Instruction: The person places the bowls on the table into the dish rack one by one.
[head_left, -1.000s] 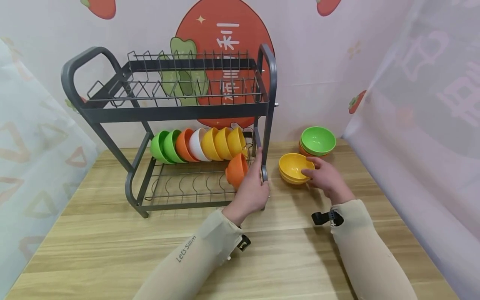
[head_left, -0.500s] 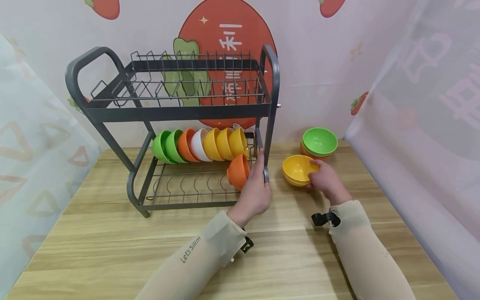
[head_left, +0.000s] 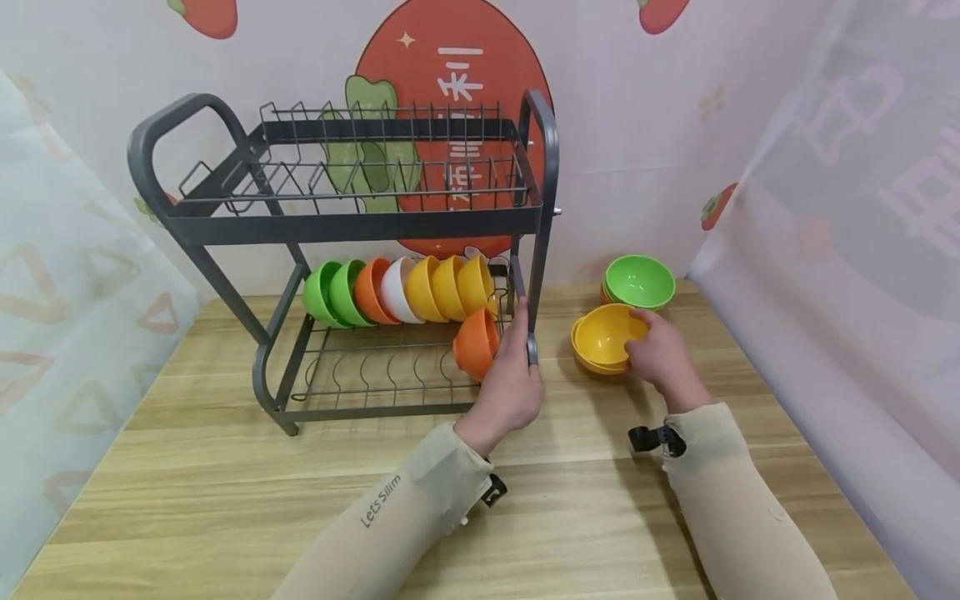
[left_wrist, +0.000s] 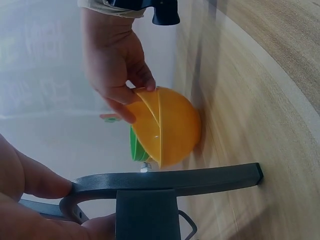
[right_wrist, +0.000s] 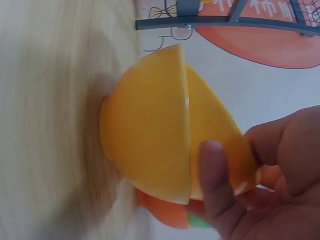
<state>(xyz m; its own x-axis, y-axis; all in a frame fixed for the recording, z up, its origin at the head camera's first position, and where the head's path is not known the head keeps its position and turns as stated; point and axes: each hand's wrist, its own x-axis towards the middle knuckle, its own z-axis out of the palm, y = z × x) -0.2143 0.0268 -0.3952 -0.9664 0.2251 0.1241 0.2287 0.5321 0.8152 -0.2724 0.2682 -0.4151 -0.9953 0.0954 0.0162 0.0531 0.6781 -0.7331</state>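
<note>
My right hand (head_left: pixel 663 358) pinches the rim of a yellow bowl (head_left: pixel 606 332), thumb and fingers on either side of it. This bowl is tilted, its near-hand side raised out of a second yellow bowl (right_wrist: pixel 145 130) that sits upright on the table below it. My left hand (head_left: pixel 508 392) grips the right side frame of a dark metal dish rack (head_left: pixel 352 228); the left wrist view shows thumb and fingers around the bar. Close to that hand, an orange bowl (head_left: pixel 474 345) stands on edge in the lower tier's front row.
Behind the yellow bowls stands a stack with a green bowl (head_left: pixel 639 282) on top and orange showing below. Along the lower tier's back row lean green (head_left: pixel 321 293), orange (head_left: pixel 371 292), white (head_left: pixel 396 292) and yellow bowls (head_left: pixel 422 290). A printed cloth hangs behind the wooden table (head_left: pixel 225 500).
My right hand has closed on the upper yellow bowl's rim and tilted it up out of the lower one. Both bowls shifted slightly right. The left hand keeps its hold on the rack.
</note>
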